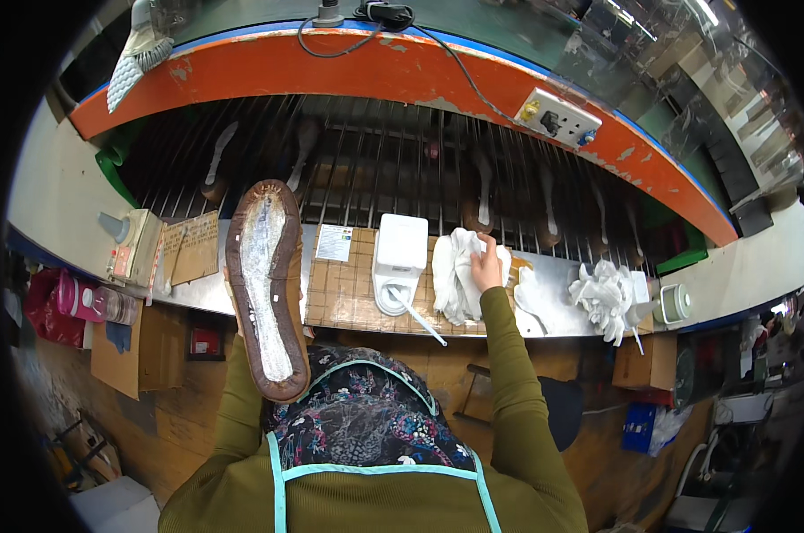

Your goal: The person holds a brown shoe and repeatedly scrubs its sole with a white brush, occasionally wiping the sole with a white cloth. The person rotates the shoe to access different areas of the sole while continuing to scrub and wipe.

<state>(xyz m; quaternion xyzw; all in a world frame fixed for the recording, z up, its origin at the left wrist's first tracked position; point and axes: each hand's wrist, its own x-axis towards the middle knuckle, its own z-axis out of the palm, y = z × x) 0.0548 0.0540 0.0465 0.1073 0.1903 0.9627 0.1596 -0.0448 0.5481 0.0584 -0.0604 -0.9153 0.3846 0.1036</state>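
My left hand point(304, 293) holds up a brown shoe upper point(285, 266) with its underside facing me. A pale, whitish strip runs down the middle of that underside. Most of the hand is hidden behind the shoe, and only bits of the fingers show at its edges. My right hand point(485, 265) is closed on a crumpled white cloth point(456, 277) at the bench. Between the hands stands a white container point(401, 244) with a round opening at its front, and a thin white handle point(426, 326) sticks out of it toward me.
Beyond the metal bench edge point(553, 311), metal rods point(358, 164) run under an orange beam point(420, 80) with a socket strip point(557, 117). Several shoes lie dimly among the rods. Another white cloth bundle point(600, 293) sits at right; cardboard point(193, 249) lies at left.
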